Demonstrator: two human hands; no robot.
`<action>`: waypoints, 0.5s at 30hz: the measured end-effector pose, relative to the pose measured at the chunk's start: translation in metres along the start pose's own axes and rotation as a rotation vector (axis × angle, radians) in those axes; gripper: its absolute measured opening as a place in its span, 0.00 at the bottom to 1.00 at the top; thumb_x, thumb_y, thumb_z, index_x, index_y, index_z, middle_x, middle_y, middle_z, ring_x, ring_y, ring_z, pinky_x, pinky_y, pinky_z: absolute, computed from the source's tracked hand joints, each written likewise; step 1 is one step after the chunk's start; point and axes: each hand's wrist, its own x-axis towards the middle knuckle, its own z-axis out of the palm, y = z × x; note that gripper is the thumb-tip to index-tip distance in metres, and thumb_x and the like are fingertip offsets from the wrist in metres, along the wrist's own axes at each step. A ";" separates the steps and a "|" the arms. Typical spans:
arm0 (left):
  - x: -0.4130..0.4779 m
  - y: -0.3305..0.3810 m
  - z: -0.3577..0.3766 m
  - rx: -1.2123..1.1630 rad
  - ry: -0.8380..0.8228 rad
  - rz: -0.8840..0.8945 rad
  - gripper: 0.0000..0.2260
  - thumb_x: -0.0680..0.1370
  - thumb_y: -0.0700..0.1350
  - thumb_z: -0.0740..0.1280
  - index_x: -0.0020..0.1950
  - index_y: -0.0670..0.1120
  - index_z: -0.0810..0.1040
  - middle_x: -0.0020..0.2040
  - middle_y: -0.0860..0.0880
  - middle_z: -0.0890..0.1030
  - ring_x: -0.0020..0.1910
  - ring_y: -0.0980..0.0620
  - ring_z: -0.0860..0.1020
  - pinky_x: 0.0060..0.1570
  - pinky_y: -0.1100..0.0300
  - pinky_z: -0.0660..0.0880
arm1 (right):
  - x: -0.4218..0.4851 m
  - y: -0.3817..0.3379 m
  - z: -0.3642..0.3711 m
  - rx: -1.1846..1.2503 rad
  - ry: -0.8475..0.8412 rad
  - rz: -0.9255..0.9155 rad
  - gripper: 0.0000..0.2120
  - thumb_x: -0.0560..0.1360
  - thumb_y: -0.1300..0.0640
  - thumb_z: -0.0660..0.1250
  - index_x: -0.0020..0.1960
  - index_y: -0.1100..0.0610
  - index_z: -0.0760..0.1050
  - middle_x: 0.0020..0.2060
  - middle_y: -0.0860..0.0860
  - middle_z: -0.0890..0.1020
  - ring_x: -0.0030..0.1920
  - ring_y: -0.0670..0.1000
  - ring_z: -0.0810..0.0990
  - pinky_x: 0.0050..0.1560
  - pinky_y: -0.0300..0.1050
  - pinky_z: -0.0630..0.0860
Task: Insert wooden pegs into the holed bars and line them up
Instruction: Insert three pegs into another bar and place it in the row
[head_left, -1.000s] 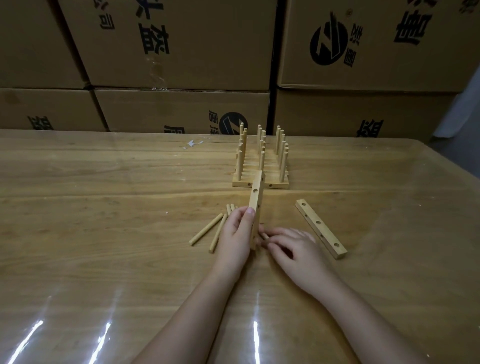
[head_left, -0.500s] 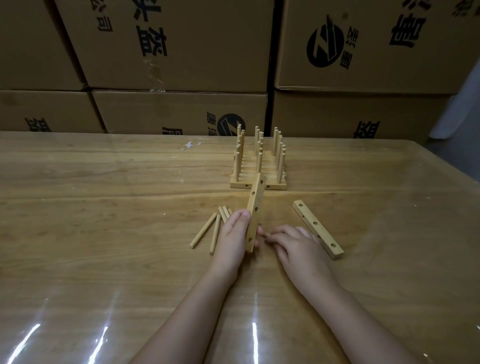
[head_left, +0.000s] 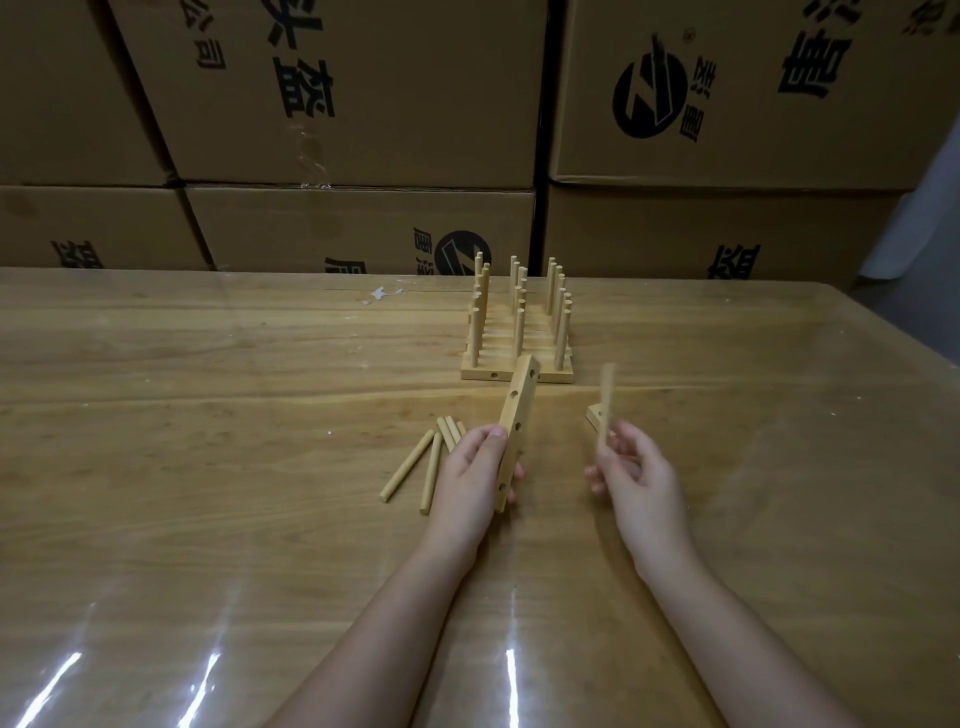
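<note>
Two hands busy: left hand (head_left: 470, 475) grips the holed bar (head_left: 521, 396), long axis pointing away, holes (head_left: 514, 409) facing right; right hand (head_left: 636, 478) pinches a peg (head_left: 605, 402) upright, apart to the bar's right, nearer the holes.

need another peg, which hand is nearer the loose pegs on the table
Left. The left hand lies right beside the loose pegs; the right hand, holding a peg, is past the holed bar.
</note>
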 end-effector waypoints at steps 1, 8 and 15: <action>0.000 0.000 0.001 0.023 -0.003 0.002 0.10 0.82 0.47 0.59 0.47 0.48 0.78 0.30 0.52 0.78 0.26 0.59 0.74 0.27 0.67 0.71 | 0.002 -0.001 -0.002 0.091 0.000 0.039 0.13 0.77 0.62 0.63 0.59 0.49 0.72 0.40 0.48 0.82 0.38 0.42 0.82 0.37 0.33 0.77; -0.004 0.000 0.002 0.090 -0.071 0.019 0.07 0.81 0.47 0.61 0.50 0.51 0.79 0.29 0.53 0.78 0.28 0.60 0.75 0.28 0.67 0.71 | 0.002 -0.003 -0.003 0.292 -0.021 -0.012 0.05 0.73 0.57 0.69 0.43 0.48 0.82 0.42 0.46 0.84 0.40 0.42 0.81 0.37 0.35 0.77; -0.009 0.002 0.002 0.133 -0.148 0.052 0.09 0.81 0.45 0.61 0.54 0.58 0.78 0.31 0.54 0.79 0.31 0.60 0.78 0.28 0.66 0.71 | 0.003 -0.003 -0.004 0.465 -0.023 -0.034 0.04 0.73 0.60 0.68 0.46 0.57 0.81 0.37 0.53 0.84 0.39 0.47 0.82 0.34 0.36 0.77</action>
